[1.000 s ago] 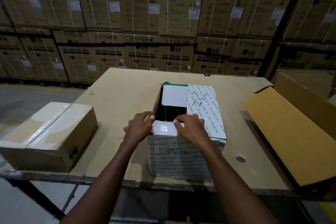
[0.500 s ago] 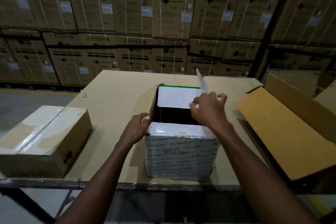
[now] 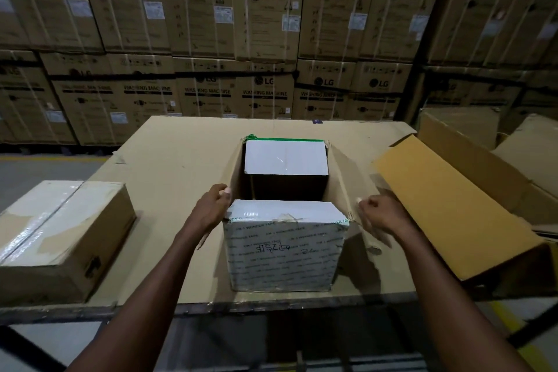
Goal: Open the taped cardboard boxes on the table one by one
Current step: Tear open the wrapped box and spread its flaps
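Both forearms reach forward over the table's near edge. The left hand grips the left flap of the white taped box, standing at the near edge; the right hand pinches its right flap, spreading it. Farther left lies a sealed brown box.

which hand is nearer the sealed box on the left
Left. The left hand holds the open box's left flap, on the side facing the sealed box; the right hand is at its far-side flap.

Bare tan cardboard tabletop lies free between the taped brown box at left and the white printed carton — its right side crowded by a large open-flapped cardboard box.
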